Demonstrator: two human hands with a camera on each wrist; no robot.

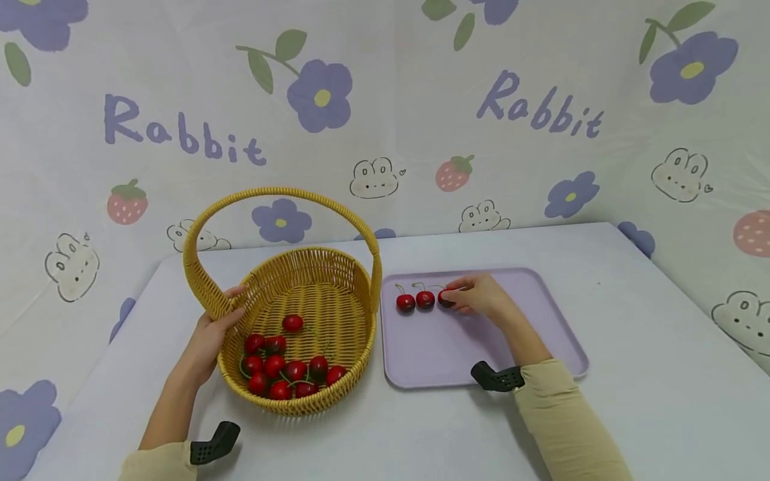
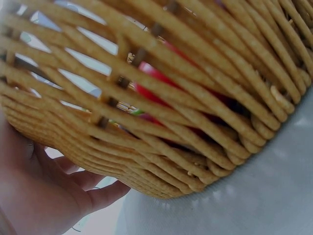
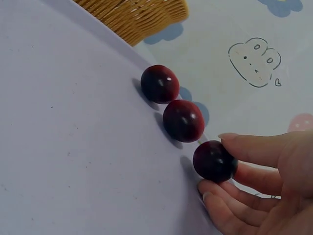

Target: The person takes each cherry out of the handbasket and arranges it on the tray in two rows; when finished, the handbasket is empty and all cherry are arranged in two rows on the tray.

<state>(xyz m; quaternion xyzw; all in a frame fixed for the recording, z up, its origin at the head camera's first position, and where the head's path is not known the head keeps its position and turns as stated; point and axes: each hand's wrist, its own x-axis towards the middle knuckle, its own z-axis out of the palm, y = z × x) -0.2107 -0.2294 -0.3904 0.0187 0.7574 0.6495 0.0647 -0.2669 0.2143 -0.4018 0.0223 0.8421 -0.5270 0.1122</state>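
Note:
My right hand (image 1: 481,297) pinches a dark red cherry (image 3: 214,161) between thumb and fingers, at the right end of a short row on the lilac tray (image 1: 433,354). Beside it in the row sit a middle cherry (image 1: 424,300) and a left cherry (image 1: 406,302), both with stems pointing up and back. My left hand (image 1: 210,337) grips the left side of a yellow wicker basket (image 1: 355,294), near the foot of its handle (image 1: 283,192). Several red cherries (image 1: 275,366) are heaped at the basket's near side. Through the weave, the left wrist view shows red fruit (image 2: 154,83).
Basket and tray stand side by side on a white-covered table (image 1: 625,300). Behind them rises a printed cloth backdrop (image 1: 385,100) with rabbits, flowers and strawberries. The tall handle arches above the basket's opening. Each wrist wears a black device (image 1: 496,377).

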